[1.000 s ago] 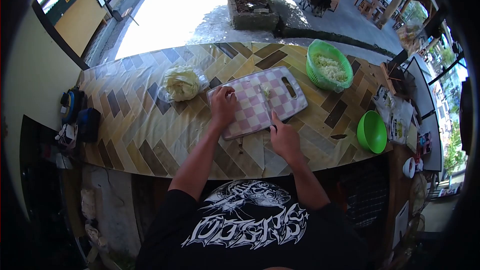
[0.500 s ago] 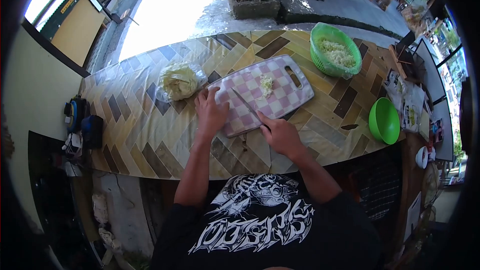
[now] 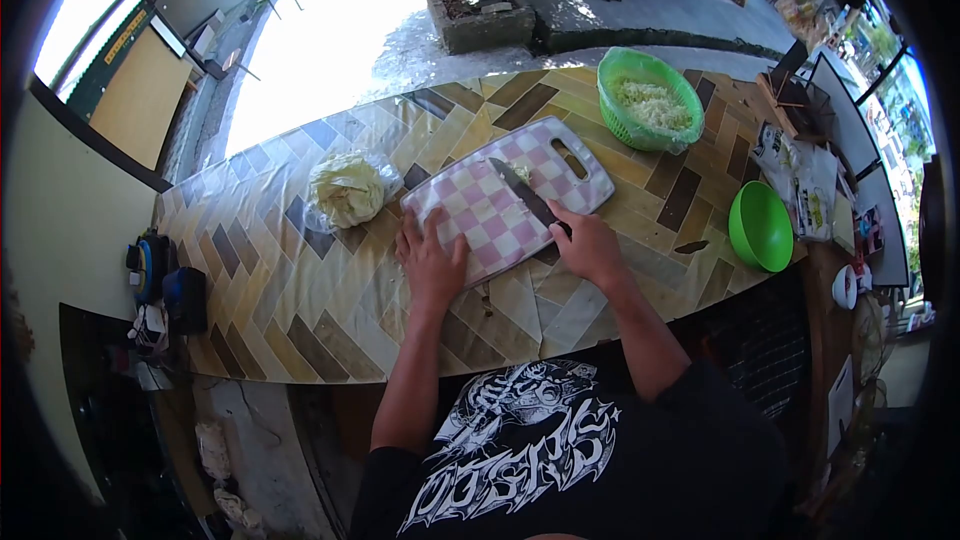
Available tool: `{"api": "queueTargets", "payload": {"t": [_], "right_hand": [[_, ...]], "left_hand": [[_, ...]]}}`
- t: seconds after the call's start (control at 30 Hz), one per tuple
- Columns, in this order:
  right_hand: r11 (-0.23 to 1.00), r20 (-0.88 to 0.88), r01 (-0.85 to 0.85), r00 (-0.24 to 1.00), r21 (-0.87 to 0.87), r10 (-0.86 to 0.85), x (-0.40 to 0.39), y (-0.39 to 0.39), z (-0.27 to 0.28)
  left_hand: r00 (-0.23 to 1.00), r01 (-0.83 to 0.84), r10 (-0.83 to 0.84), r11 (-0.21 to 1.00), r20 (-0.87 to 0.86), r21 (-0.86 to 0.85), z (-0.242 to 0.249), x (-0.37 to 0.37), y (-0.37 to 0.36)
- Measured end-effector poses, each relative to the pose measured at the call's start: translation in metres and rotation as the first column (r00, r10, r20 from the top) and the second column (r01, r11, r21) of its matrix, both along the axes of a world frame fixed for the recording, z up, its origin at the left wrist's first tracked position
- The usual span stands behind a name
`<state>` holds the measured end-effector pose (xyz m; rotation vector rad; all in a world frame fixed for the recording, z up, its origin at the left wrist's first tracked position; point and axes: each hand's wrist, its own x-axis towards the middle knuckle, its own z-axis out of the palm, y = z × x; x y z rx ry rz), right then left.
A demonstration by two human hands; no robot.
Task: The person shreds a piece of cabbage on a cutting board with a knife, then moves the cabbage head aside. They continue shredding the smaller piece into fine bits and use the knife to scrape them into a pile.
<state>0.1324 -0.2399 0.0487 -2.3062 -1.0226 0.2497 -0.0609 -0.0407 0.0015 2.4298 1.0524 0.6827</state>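
A pink-and-white checked cutting board [image 3: 465,210] lies at a slant on the table. My right hand [image 3: 590,245] is closed round the handle of a knife [image 3: 522,190], whose blade lies over the board and points up and left. Chopped cabbage [image 3: 522,172] sits beside the blade, partly hidden by it. My left hand [image 3: 432,258] rests on the board's lower left edge with its fingers spread, holding nothing. A cabbage [image 3: 346,189] sits on clear plastic to the left of the board.
A green basket [image 3: 618,122] lined with plastic holds shredded cabbage at the back right. A bright green bowl [image 3: 760,227] stands near the table's right end, by plastic packets [image 3: 812,190]. Dark blue gear [image 3: 184,300] sits at the left edge.
The knife has moved across the board to the chopped cabbage, its blade now partly covering it. My left hand stays at the board's left edge. The whole view has shifted slightly.
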Motion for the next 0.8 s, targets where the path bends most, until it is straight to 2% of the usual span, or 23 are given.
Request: {"api": "queueTargets", "payload": {"t": [0.27,0.37,0.47,0.53,0.63,0.8], "right_hand": [[0.981,0.119,0.183,0.977,-0.065,-0.174,0.001,-0.007,0.007],[0.98,0.149,0.199,0.969,-0.009,-0.195,0.0,-0.005,0.008],[0.989,0.24,0.13,0.96,0.064,-0.142,-0.008,0.003,0.018],[0.997,0.184,0.047,0.981,0.058,-0.057,-0.008,0.013,0.019],[0.996,0.144,-0.057,0.989,0.074,0.046,-0.017,0.03,0.025],[0.954,0.161,-0.25,0.961,0.162,0.225,-0.039,0.07,0.034]], "left_hand": [[0.999,-0.005,0.006,1.0,0.04,-0.026,0.008,-0.002,-0.004],[0.998,-0.001,0.002,1.0,0.059,-0.021,0.005,-0.003,-0.002],[0.993,0.006,-0.001,0.999,0.119,-0.044,0.0,-0.004,0.003],[0.992,0.009,-0.003,0.999,0.128,-0.05,0.004,-0.007,0.01],[0.971,0.014,-0.016,1.0,0.238,0.007,0.018,-0.014,0.029],[0.932,-0.085,0.023,0.984,0.362,0.156,0.041,-0.033,0.075]]}}
